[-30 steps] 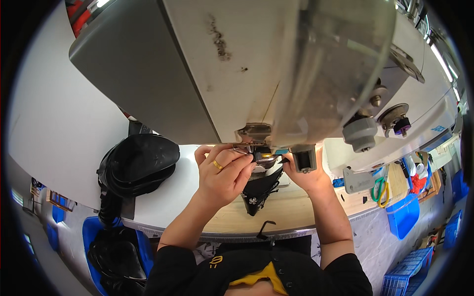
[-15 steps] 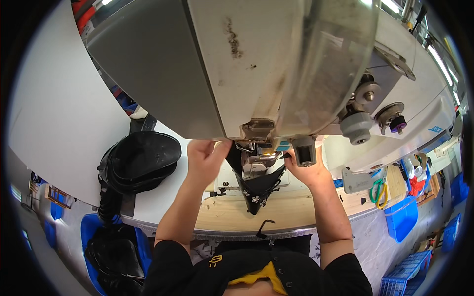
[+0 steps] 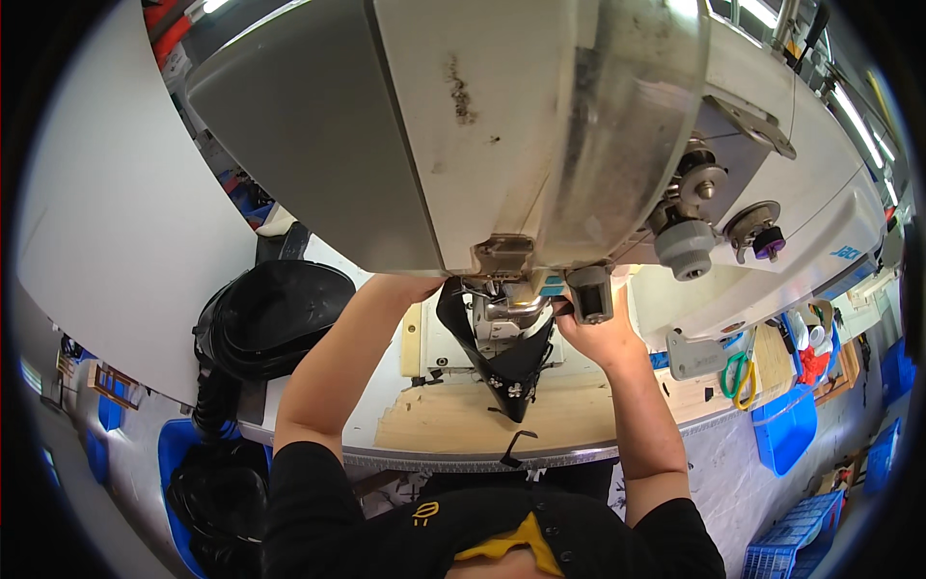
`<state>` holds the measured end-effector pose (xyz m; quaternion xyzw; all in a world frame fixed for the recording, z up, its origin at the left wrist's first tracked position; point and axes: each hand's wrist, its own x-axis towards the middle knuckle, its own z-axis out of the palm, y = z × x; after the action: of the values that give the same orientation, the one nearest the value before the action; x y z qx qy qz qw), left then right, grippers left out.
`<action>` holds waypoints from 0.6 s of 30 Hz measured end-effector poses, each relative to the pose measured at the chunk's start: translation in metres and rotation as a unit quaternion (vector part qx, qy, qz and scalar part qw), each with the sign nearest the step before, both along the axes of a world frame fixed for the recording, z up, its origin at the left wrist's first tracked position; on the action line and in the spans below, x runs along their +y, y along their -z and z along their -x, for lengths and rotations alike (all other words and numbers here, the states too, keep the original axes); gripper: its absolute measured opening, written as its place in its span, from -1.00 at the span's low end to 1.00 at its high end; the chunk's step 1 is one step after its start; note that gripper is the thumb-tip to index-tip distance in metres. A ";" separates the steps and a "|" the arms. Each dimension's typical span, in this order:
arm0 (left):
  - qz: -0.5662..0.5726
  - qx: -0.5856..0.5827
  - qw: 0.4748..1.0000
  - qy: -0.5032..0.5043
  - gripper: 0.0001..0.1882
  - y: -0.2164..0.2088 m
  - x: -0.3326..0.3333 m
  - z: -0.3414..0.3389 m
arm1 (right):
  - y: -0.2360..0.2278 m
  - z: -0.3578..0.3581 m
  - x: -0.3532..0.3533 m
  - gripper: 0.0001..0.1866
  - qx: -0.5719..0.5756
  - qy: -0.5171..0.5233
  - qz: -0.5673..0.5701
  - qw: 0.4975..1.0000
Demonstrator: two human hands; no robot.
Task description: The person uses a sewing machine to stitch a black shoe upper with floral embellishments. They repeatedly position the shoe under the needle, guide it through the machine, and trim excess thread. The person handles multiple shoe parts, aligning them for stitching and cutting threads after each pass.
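Observation:
A black piece with silver flower-shaped ornaments at its pointed end [image 3: 517, 372] is looped around the needle area of a white sewing machine [image 3: 482, 125]; it looks like a shoe upper. Its point faces me. My right hand [image 3: 600, 336] is at the right edge of the piece, fingers closed on it, partly hidden by a machine part. The presser foot [image 3: 502, 326] sits within the loop. My left hand [image 3: 422, 287] reaches behind the machine head at the left of the piece; its fingers are hidden.
Stacked black pieces [image 3: 280, 314] lie on the table at left, above a blue bin [image 3: 177, 463] holding more black pieces. Green and yellow scissors [image 3: 741, 381] lie at right, near a blue tray [image 3: 786, 434]. A black scrap [image 3: 518, 449] is at the table's front edge.
My left hand has moved forward behind the machine head and its fingers have gone out of sight. The upper's left side now stands in a wider loop. My right hand stays nearly in place.

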<state>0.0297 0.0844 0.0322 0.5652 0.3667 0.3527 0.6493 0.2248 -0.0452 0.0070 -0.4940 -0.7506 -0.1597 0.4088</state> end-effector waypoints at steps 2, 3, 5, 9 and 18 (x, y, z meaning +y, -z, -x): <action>-0.016 -0.030 0.999 -0.018 -0.82 0.008 -0.021 0.010 | 0.004 0.003 -0.007 -0.77 0.031 -0.011 -0.018 0.999; -0.033 -0.057 0.998 -0.026 -0.80 0.014 -0.032 0.015 | 0.006 0.006 -0.011 -0.73 0.041 -0.021 -0.023 0.999; -0.068 -0.109 0.991 -0.042 -0.76 0.026 -0.056 0.027 | 0.004 0.013 -0.019 -0.65 0.061 -0.044 -0.035 0.997; -0.137 -0.224 0.948 -0.179 -0.71 0.046 -0.101 0.010 | -0.001 0.015 -0.040 -0.57 0.058 -0.060 -0.033 0.996; 0.157 -0.268 0.948 -0.074 -0.77 0.038 -0.087 0.018 | -0.069 -0.171 -0.187 -0.80 0.055 0.317 -0.214 0.922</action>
<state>0.0121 -0.0025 -0.0060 0.3125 0.2708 0.4761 0.7761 0.3953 -0.2324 0.0763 -0.6149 -0.4789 -0.4103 0.4735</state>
